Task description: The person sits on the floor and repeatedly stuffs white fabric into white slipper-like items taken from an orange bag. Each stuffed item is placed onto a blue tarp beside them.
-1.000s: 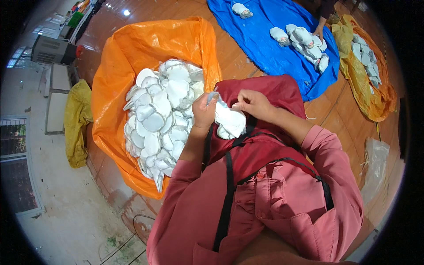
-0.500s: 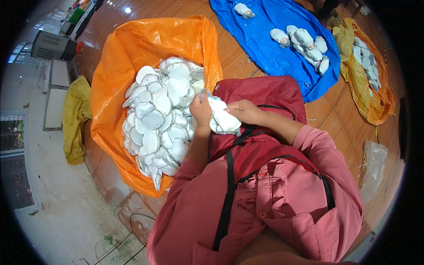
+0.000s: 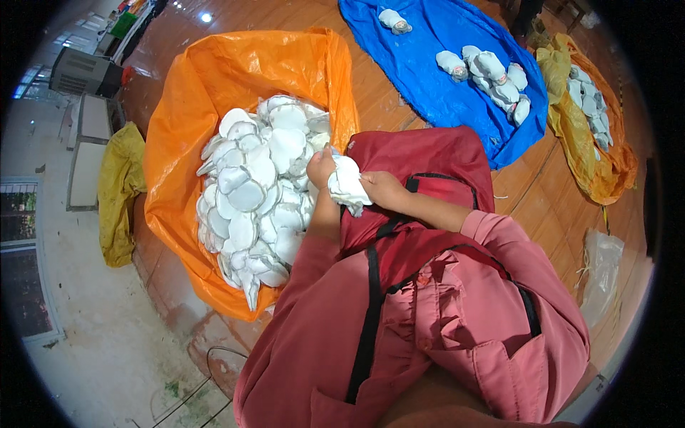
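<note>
My left hand [image 3: 322, 169] is closed on the left edge of a white padded piece [image 3: 348, 179], its fingers partly hidden. From the other side my right hand [image 3: 384, 190] pinches the same piece. It looks soft and rounded, with ragged edging at its lower end, and is held above my lap. Close to my left hand, a heap of similar white padded pieces [image 3: 246, 192] fills an orange sack [image 3: 178, 118], whose wide mouth is folded open. A dark red cloth with black trim [image 3: 449, 153] covers my lap beneath my hands.
White bundles [image 3: 491, 65] lie on a blue sheet [image 3: 428, 89] at the far right. Beyond it are more pieces [image 3: 589, 107] in a yellow and orange sack [image 3: 603, 175]. A yellow sack [image 3: 120, 214] rests by the wall; a clear plastic bag [image 3: 601, 271] is at right.
The held white piece now looks shorter and more bunched, with its ragged end hanging lower left. My right hand has shifted slightly and its fingers now sit at the piece's right edge.
</note>
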The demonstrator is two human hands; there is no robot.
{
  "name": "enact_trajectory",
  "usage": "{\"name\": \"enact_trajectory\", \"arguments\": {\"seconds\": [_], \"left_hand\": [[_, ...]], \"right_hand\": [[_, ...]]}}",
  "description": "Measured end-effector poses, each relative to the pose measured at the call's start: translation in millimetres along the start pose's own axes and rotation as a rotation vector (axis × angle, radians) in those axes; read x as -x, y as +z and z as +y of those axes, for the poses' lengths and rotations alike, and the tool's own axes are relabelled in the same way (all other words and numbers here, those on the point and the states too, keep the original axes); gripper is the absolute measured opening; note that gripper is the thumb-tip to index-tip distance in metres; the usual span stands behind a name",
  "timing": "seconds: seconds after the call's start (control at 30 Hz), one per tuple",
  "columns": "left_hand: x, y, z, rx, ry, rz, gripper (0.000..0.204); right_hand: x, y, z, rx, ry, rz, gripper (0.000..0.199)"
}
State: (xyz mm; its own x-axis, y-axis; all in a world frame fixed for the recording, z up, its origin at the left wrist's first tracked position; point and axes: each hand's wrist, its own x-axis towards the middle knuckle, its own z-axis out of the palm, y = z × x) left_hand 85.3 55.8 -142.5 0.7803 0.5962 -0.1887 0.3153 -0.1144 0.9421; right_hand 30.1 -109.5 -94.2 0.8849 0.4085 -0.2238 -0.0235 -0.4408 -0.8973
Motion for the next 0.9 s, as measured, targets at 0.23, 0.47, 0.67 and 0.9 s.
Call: {"name": "enact_trajectory", "arguments": {"seconds": [0.23, 0.47, 0.67, 0.9], "left_hand": [[36.0, -28.8, 86.3, -0.74, 0.427, -0.13, 0.042], [37.1, -23.2, 105.6, -0.949, 0.444, -0.337, 0.039], [8.7, -52.7, 95.7, -0.101, -0.227, -0.956, 0.059], [27.7, -49.7, 51.5, 0.46, -0.214, -1.203, 0.086]], "right_hand": [[9.0, -27.8, 17.4, -0.336, -0.175, 0.218, 0.018], [9.6, -30.0, -0.1, -0.12, -0.129, 0.004, 0.036], [5.8, -45.8, 31.1, -0.763, 0.104, -0.241, 0.025], [9.6, -39.0, 48.1, -0.862, 0.112, -0.242, 0.02]]}}
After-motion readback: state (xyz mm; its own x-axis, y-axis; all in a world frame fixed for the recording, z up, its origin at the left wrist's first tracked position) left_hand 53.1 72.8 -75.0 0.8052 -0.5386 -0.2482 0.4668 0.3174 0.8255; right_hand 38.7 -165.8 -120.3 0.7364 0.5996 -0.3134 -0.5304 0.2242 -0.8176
